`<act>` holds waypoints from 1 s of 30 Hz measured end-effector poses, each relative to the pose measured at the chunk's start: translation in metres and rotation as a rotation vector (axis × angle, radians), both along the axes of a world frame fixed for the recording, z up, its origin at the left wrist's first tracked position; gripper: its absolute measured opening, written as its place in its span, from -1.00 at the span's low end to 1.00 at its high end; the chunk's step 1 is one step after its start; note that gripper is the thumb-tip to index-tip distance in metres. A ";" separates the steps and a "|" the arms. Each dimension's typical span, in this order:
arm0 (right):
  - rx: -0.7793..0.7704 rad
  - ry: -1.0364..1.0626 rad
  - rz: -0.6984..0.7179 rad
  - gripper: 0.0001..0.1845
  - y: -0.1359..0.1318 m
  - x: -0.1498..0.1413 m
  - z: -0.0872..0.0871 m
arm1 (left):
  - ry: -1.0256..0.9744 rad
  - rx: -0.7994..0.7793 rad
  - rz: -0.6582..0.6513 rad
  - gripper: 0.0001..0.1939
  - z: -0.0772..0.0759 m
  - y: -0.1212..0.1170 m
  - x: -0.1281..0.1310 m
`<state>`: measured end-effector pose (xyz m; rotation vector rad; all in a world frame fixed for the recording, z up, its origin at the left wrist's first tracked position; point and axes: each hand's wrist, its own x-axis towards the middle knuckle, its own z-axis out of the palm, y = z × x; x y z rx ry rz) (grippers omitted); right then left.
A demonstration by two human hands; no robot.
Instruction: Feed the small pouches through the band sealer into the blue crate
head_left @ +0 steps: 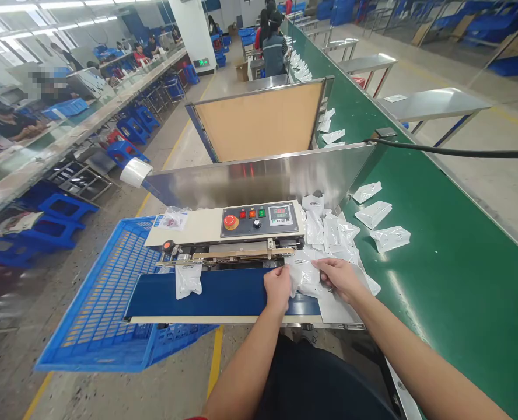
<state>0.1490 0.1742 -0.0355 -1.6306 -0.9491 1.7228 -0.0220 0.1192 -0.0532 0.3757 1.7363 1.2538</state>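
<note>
Between my hands is a white plastic pouch (pixel 306 279), its top edge by the right end of the band sealing machine (pixel 189 228). My left hand (pixel 278 289) pinches the pouch's left edge, while my right hand (pixel 338 277) grips its upper right corner. A second pouch (pixel 188 281) hangs from the machine's sealing slot over the blue belt (pixel 233 291), toward the left. Beside my right hand lies a heap of similar pouches (pixel 335 233). The control panel (pixel 259 220) carries a red knob, several buttons and a lit display.
A blue plastic basket (pixel 88 297) stands on the floor at the left. Several pouches (pixel 374 214) lie on the green conveyor (pixel 451 274) to the right. A metal panel (pixel 259 170) rises behind the machine. A black cable (pixel 460 153) crosses the conveyor. People sit farther off.
</note>
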 end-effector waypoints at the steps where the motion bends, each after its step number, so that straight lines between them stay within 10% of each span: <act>1: 0.007 -0.037 0.051 -0.46 0.008 -0.001 -0.002 | -0.002 0.001 0.000 -0.56 0.002 -0.003 -0.010; 6: 0.427 -0.683 -0.108 -0.49 0.088 0.034 -0.023 | 0.167 0.085 0.118 -0.59 0.024 -0.045 -0.059; 11: 0.394 -0.901 0.033 -0.72 0.138 0.056 -0.040 | 0.429 0.238 0.210 -0.54 0.042 -0.091 -0.067; 18: 0.829 -0.573 -0.090 -0.57 0.017 0.029 0.013 | 0.478 0.466 -0.211 -0.60 0.040 -0.060 -0.009; 23: 0.559 -0.037 0.053 -0.52 -0.062 0.008 0.041 | 0.381 0.457 -0.431 -0.55 0.044 -0.033 0.024; 30: 0.200 -0.104 -0.016 -0.38 -0.044 0.023 0.026 | 0.211 0.263 -0.407 -0.33 0.022 -0.027 0.023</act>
